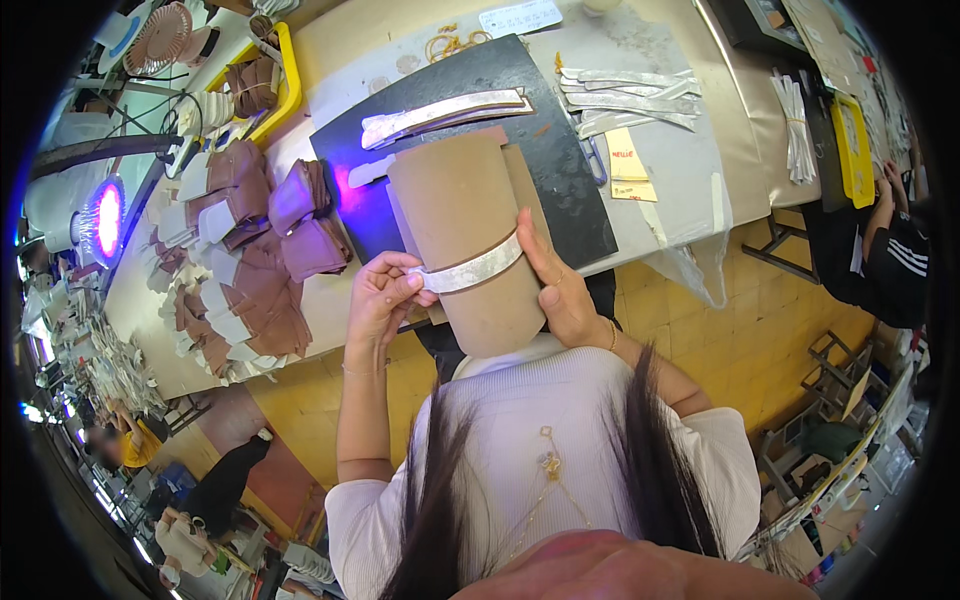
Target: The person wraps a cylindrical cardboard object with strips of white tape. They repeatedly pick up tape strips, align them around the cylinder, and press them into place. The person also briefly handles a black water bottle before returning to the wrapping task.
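Note:
I hold a tan leather panel (455,210) upright over the black cutting mat (560,180), with a pale grey strip (470,272) laid across its lower part. My left hand (382,298) pinches the left end of the strip against the panel's edge. My right hand (558,285) grips the panel's right edge, thumb beside the strip's right end. A long curved grey strip (440,112) lies on the mat just beyond the panel.
Piles of brown and white cut pieces (245,260) cover the table's left part. More grey strips (625,100) and yellow notes (630,165) lie right of the mat. A yellow tray (285,85) sits at back left. A seated person (890,250) is at the right.

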Demonstrator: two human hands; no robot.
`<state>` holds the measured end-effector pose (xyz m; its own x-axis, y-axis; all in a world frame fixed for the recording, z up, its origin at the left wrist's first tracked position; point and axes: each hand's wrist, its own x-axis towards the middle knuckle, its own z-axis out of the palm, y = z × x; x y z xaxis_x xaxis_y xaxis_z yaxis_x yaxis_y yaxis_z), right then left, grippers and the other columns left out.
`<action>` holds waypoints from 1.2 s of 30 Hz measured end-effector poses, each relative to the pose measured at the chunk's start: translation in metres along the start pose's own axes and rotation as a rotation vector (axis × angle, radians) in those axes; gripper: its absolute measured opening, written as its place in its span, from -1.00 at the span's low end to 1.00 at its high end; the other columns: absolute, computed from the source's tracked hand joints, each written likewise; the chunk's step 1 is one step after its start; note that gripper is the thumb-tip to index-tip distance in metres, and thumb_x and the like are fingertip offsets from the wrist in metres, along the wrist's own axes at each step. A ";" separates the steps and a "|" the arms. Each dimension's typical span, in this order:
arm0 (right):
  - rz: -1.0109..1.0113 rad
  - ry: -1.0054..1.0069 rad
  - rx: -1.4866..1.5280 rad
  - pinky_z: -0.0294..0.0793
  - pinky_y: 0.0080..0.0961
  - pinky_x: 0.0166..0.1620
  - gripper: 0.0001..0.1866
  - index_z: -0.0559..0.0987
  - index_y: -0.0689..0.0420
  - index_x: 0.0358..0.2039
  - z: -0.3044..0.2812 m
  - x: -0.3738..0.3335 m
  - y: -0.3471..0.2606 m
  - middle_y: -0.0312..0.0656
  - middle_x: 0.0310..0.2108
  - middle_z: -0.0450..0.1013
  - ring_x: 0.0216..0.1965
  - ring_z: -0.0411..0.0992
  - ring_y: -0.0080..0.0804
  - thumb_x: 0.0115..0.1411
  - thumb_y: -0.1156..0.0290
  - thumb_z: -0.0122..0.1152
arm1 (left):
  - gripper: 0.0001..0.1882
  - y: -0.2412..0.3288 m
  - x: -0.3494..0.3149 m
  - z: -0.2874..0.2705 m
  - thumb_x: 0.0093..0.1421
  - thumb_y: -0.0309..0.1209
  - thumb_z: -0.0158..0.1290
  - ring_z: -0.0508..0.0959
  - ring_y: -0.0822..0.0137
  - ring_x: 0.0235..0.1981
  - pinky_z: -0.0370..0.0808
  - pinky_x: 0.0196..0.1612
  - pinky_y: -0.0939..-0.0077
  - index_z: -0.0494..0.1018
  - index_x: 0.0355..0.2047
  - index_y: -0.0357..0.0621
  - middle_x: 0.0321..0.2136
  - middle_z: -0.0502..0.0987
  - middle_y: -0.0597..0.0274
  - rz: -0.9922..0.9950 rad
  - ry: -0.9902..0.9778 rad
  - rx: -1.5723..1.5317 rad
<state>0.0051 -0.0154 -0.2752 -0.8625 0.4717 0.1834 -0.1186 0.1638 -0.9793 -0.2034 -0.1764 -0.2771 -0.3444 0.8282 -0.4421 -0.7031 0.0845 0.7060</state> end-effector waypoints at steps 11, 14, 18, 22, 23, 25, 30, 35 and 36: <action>0.083 0.469 -0.133 0.17 -0.48 0.18 -0.63 0.43 0.27 0.03 -0.089 0.056 0.015 -0.12 0.07 0.38 0.16 0.23 -0.40 0.30 0.34 -0.05 | -0.83 0.066 0.020 0.040 0.07 -0.63 0.13 0.62 0.20 -0.46 0.61 -0.41 0.47 0.41 -0.31 -0.35 -0.45 0.55 -0.04 0.285 -0.222 0.174; 0.034 0.489 -0.638 0.29 -0.43 0.09 -0.75 0.56 0.18 -0.13 -0.139 0.095 0.031 -0.13 -0.07 0.46 0.03 0.34 -0.27 0.22 0.40 0.05 | -0.84 0.087 0.037 0.065 0.07 -0.60 0.13 0.61 0.21 -0.46 0.60 -0.42 0.48 0.42 -0.32 -0.33 -0.46 0.55 0.00 0.355 -0.319 0.249; -0.014 0.362 -1.028 0.34 -0.34 -0.04 -0.82 0.62 0.11 -0.27 -0.170 0.111 0.046 -0.16 -0.22 0.47 -0.15 0.38 -0.21 0.12 0.42 0.14 | -0.81 0.110 0.062 0.077 0.09 -0.56 0.13 0.61 0.25 -0.46 0.59 -0.42 0.52 0.42 -0.28 -0.33 -0.45 0.55 0.06 0.448 -0.298 0.289; -0.014 0.302 -1.121 0.32 -0.35 -0.09 -0.83 0.64 0.12 -0.30 -0.168 0.103 0.057 -0.21 -0.28 0.46 -0.20 0.38 -0.27 0.08 0.41 0.19 | -0.75 0.122 0.088 0.050 0.11 -0.51 0.13 0.60 0.34 -0.47 0.56 -0.44 0.61 0.42 -0.21 -0.36 -0.42 0.54 0.12 0.361 0.002 0.399; -0.008 0.307 -1.136 0.32 -0.36 -0.09 -0.83 0.63 0.13 -0.30 -0.165 0.100 0.059 -0.21 -0.27 0.46 -0.19 0.38 -0.27 0.07 0.42 0.20 | -0.76 0.123 0.095 0.040 0.12 -0.51 0.11 0.60 0.35 -0.48 0.55 -0.44 0.62 0.42 -0.21 -0.37 -0.42 0.54 0.12 0.300 0.057 0.496; -0.018 0.313 -1.148 0.31 -0.38 -0.10 -0.82 0.63 0.13 -0.29 -0.161 0.097 0.061 -0.23 -0.28 0.45 -0.20 0.38 -0.27 0.06 0.42 0.21 | -0.77 0.122 0.105 0.019 0.14 -0.51 0.09 0.58 0.38 -0.50 0.54 -0.45 0.65 0.42 -0.20 -0.38 -0.42 0.54 0.13 0.157 0.184 0.678; -0.033 0.292 -1.155 0.26 -0.39 -0.12 -0.85 0.59 0.12 -0.33 -0.160 0.100 0.056 -0.25 -0.35 0.43 -0.23 0.37 -0.29 0.04 0.43 0.23 | -0.73 0.111 0.101 -0.006 0.10 -0.42 0.14 0.49 0.48 -0.63 0.42 -0.62 0.65 0.47 -0.20 -0.30 -0.53 0.50 0.25 0.249 0.408 1.030; -0.079 0.196 -1.225 0.25 -0.35 -0.13 -0.89 0.48 0.11 -0.40 -0.163 0.101 0.053 -0.24 -0.39 0.39 -0.25 0.35 -0.27 0.03 0.45 0.20 | -0.67 0.121 0.036 -0.011 0.07 -0.37 0.20 0.37 0.61 -0.69 0.24 -0.68 0.71 0.49 -0.17 -0.23 -0.63 0.45 0.39 0.304 0.464 0.970; -0.123 0.162 -1.248 0.25 -0.33 -0.13 -0.90 0.46 0.11 -0.41 -0.164 0.100 0.053 -0.23 -0.39 0.38 -0.26 0.34 -0.26 0.03 0.46 0.19 | -0.68 0.120 0.017 -0.012 0.07 -0.38 0.20 0.37 0.63 -0.68 0.24 -0.68 0.73 0.50 -0.17 -0.21 -0.62 0.45 0.41 0.284 0.521 0.860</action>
<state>-0.0067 0.1830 -0.2950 -0.7985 0.4812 0.3617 0.4261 0.8763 -0.2250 -0.3015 -0.1592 -0.2066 -0.7971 0.5549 -0.2381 0.0550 0.4594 0.8865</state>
